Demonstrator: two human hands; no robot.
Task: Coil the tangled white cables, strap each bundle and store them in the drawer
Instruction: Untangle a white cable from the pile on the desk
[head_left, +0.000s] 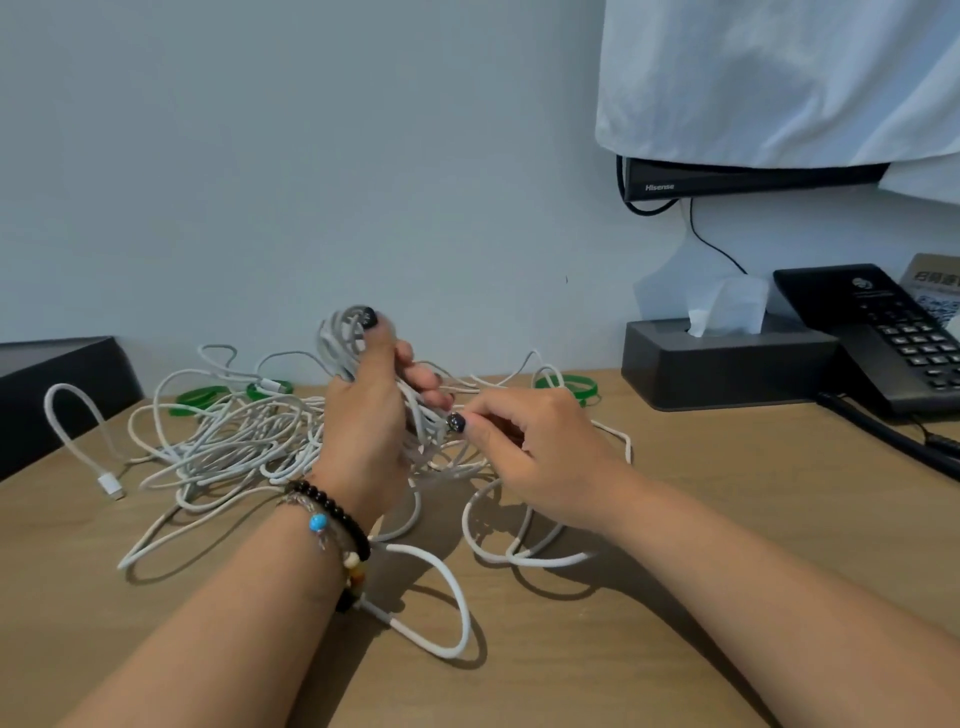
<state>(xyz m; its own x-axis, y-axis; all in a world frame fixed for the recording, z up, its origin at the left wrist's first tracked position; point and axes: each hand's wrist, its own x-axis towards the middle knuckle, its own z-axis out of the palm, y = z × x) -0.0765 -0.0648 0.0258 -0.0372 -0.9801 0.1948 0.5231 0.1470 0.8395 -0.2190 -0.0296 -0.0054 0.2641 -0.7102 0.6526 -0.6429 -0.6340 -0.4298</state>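
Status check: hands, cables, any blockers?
Left hand grips partial coil. Right hand pinches strand. Tangled pile remains on desk; green straps unused.

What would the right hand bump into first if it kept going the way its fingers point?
Probably the white cable coil gripped in the left hand. The right hand points leftward at it, pinching a strand, with almost no gap between; depth is hard to judge from one view.
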